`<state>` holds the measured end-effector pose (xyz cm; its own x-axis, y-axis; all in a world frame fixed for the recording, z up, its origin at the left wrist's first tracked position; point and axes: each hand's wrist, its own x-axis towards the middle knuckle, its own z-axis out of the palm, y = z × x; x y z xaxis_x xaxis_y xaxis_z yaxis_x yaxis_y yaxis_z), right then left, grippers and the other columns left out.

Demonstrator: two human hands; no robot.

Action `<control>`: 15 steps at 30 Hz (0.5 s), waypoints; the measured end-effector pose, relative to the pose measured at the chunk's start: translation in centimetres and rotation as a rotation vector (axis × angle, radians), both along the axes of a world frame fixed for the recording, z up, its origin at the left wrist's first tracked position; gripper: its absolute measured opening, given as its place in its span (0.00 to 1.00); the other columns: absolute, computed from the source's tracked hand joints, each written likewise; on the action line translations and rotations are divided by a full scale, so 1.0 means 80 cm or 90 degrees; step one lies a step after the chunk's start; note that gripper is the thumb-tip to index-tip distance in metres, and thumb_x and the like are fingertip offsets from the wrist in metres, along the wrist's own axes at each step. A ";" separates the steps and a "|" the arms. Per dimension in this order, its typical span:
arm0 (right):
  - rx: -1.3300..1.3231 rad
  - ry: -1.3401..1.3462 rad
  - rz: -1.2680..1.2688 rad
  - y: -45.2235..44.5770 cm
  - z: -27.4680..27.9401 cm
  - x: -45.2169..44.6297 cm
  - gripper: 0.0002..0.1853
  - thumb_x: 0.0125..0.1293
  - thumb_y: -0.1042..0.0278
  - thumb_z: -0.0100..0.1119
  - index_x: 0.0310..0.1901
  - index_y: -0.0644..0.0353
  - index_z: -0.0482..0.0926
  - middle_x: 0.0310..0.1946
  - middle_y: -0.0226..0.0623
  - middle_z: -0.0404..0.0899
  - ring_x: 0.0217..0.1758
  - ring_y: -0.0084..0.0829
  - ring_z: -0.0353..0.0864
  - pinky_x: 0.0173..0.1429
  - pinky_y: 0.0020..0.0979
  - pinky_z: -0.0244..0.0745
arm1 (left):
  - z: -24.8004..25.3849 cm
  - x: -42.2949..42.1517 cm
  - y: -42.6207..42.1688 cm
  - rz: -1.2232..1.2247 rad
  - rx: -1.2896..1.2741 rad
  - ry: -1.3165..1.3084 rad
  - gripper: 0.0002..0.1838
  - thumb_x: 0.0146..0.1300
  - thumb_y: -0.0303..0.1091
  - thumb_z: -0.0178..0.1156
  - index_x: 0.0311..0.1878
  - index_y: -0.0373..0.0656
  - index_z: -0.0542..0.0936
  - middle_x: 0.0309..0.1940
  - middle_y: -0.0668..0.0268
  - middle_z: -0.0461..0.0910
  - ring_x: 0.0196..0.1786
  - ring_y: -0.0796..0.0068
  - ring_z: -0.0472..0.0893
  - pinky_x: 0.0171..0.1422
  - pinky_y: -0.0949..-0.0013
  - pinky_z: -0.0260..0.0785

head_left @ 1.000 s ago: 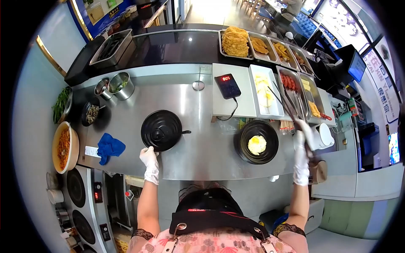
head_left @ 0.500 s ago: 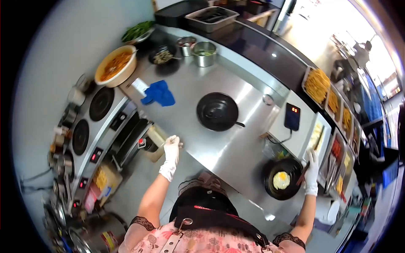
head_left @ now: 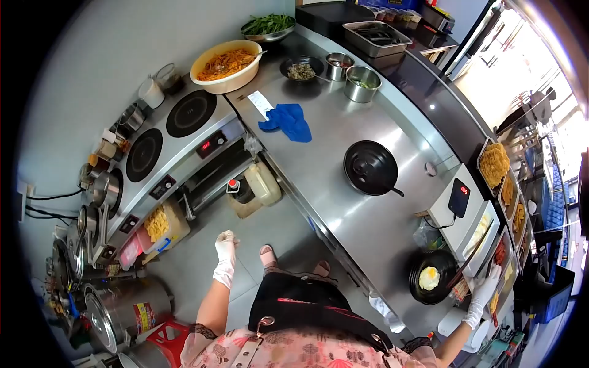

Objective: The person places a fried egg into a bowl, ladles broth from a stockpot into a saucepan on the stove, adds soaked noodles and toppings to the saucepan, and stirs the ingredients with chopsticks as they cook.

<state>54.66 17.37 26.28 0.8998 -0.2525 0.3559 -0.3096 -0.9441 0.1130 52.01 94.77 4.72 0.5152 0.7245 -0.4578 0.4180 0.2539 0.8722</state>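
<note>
The person's left hand (head_left: pixel 226 245), in a white glove, is held over the grey floor (head_left: pixel 245 230), in front of the stove (head_left: pixel 178 129) and apart from the counter (head_left: pixel 319 159). Its fingers are curled closed, with nothing visible in them. The right hand (head_left: pixel 486 293), also gloved, reaches over the metal trays at the counter's right end, near the red sausages (head_left: pixel 500 251). Whether its fingers are gripping anything cannot be told.

Just beside the right hand, a pair of dark tongs (head_left: pixel 471 260) slants over the long white tray (head_left: pixel 480 236), its brown end near the rim of a black plate (head_left: pixel 419 293). That plate lies on the counter and holds a fried egg (head_left: pixel 429 278), yolk up and off-centre. A black digital device (head_left: pixel 458 197) with red digits and a cable rests on the white stand (head_left: pixel 445 210) beyond the plate.

Well apart from both hands, a black bowl (head_left: pixel 363 161) sits on the counter with a black spoon (head_left: pixel 392 189) whose handle extends past the rim. Farther left lie a crumpled blue cloth (head_left: pixel 289 122) and a white paper slip (head_left: pixel 260 103), touching. Behind them stand a large cream basin (head_left: pixel 216 84) of orange shredded food, a small dark bowl (head_left: pixel 314 62) and two metal pots (head_left: pixel 362 92).
</note>
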 end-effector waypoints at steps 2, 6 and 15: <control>0.113 -0.186 0.056 0.118 0.042 0.026 0.31 0.50 0.84 0.52 0.60 0.66 0.68 0.58 0.49 0.70 0.59 0.47 0.71 0.64 0.37 0.65 | 0.003 0.003 0.029 -0.014 0.006 -0.010 0.11 0.67 0.38 0.57 0.44 0.40 0.77 0.32 0.69 0.78 0.26 0.81 0.76 0.29 0.77 0.67; 0.119 -0.195 0.283 0.284 -0.001 0.141 0.18 0.51 0.81 0.53 0.46 0.66 0.79 0.42 0.48 0.80 0.48 0.48 0.78 0.56 0.39 0.73 | 0.012 0.025 0.082 -0.065 0.010 -0.014 0.11 0.68 0.37 0.56 0.45 0.41 0.76 0.33 0.70 0.78 0.26 0.82 0.75 0.30 0.78 0.66; -0.183 0.267 0.273 0.454 -0.170 0.341 0.05 0.49 0.69 0.64 0.31 0.53 0.83 0.33 0.32 0.82 0.45 0.34 0.79 0.44 0.36 0.79 | 0.028 0.059 0.094 -0.374 -0.053 -0.043 0.10 0.69 0.34 0.54 0.49 0.40 0.76 0.35 0.67 0.80 0.29 0.81 0.78 0.34 0.77 0.68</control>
<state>81.98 53.66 12.66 0.9762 0.2118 -0.0467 0.2121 -0.8879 0.4081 56.70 102.27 6.93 0.8488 0.2722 -0.4533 0.4536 0.0657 0.8888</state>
